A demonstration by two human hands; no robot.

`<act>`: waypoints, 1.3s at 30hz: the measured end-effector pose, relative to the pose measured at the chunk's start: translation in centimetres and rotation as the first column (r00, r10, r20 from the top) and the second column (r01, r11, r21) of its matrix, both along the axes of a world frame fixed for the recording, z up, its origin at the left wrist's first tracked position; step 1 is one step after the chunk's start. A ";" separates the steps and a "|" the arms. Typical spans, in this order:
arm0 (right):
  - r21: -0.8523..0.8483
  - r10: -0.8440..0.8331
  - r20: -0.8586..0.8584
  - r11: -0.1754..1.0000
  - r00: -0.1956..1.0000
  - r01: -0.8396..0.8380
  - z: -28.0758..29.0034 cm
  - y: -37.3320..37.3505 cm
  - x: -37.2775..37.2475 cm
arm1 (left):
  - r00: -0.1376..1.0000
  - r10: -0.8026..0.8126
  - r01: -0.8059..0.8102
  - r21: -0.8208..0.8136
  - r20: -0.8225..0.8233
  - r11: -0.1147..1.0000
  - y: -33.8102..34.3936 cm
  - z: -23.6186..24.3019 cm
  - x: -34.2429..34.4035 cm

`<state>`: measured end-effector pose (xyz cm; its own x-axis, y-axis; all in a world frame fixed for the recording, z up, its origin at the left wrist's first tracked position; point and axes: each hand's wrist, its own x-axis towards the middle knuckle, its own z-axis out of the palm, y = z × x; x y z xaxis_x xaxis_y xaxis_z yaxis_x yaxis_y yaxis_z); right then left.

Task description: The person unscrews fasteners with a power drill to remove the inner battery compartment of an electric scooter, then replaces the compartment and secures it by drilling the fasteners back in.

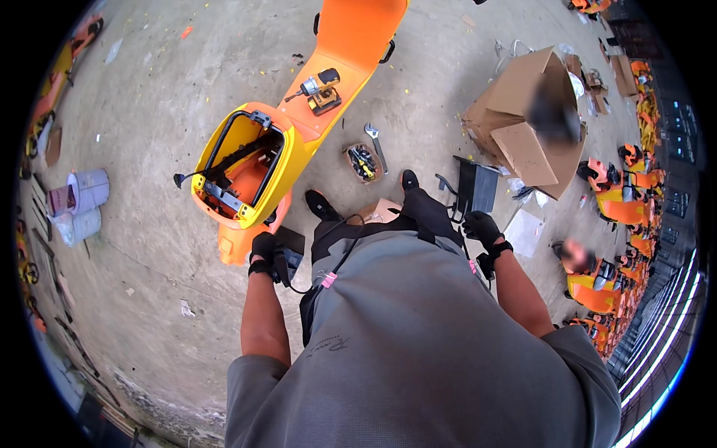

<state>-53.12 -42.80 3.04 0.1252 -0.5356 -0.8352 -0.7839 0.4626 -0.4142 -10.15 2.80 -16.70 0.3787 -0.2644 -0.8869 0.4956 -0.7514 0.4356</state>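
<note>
My left hand (264, 246), in a black glove, is beside the rear end of an orange and yellow scooter body (299, 153). Its fingers look curled, and what they hold, if anything, is hidden. A dark block-like thing (291, 240) shows just right of it. By my right thigh hangs my right hand (482, 227), also black-gloved and closed, its palm out of sight. A black strap with a small device wraps each wrist. In the scooter body, the seat opening (250, 160) has a black frame and a metal hinge bracket. A yellow and black cordless impact driver (317, 84) lies on the footboard.
Between the scooter and my feet are an adjustable wrench (376, 145) and a small box of hardware (364, 163). An opened cardboard carton (515, 123) stands at right, with a dark flat panel (476, 187) nearby. White buckets (88, 196) stand far left; rows of scooters (624, 205) line the right.
</note>
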 end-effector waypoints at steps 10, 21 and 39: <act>0.054 0.035 -0.008 0.998 0.999 -0.034 -1.5 -3.0 -2.6 | 0.941 0.312 -0.321 -0.054 -0.134 0.946 -4.2 3.6 -1.8; 0.012 0.069 0.043 0.998 0.997 -0.070 -1.3 -10.9 -4.1 | 0.966 0.252 -0.256 -0.082 -0.050 0.963 -10.0 3.2 -4.9; -0.137 -0.112 -0.065 0.985 0.992 0.102 -5.1 -7.2 -15.8 | 0.886 -0.313 0.146 -0.437 -0.342 0.888 -17.1 0.9 -2.9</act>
